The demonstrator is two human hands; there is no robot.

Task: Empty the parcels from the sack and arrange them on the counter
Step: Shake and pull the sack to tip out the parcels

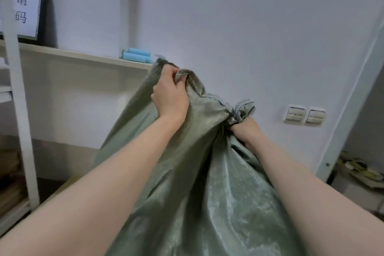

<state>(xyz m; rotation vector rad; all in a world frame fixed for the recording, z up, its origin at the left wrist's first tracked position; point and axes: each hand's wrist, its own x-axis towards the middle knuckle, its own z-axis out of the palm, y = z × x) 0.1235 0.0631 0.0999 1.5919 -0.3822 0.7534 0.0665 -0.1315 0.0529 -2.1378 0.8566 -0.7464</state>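
A plain white wall (249, 27) fills the back of the room; a pale shelf (72, 55) runs along it on the left, carrying a black-framed sign (27, 6) with printed Chinese characters and, further along, a few light-blue rolls (137, 56) lying on their sides by the wall; a double wall switch (304, 115) sits lower down to the right, near a white door frame (353, 89). A white rack upright (18, 110) stands close at the left edge; its lower levels hold brown shapes too blurred to name. Past the door frame a loose heap of papers (361, 170) lies on a low surface.

In the middle, a grey-green woven sack (197, 183) is held up in front of the person, its cloth hanging down in long folds between the two bare forearms; its stitched edge runs along the top from one hand to the other. The left hand (170, 97) is clenched round a bunch of that edge at the higher end, just below the rolls; the right hand (246, 129) is lower, closed tight under a gathered corner that sticks up above it like a knot. The cloth hides whatever is inside. A strip of beige counter (62, 189) shows below the left forearm.
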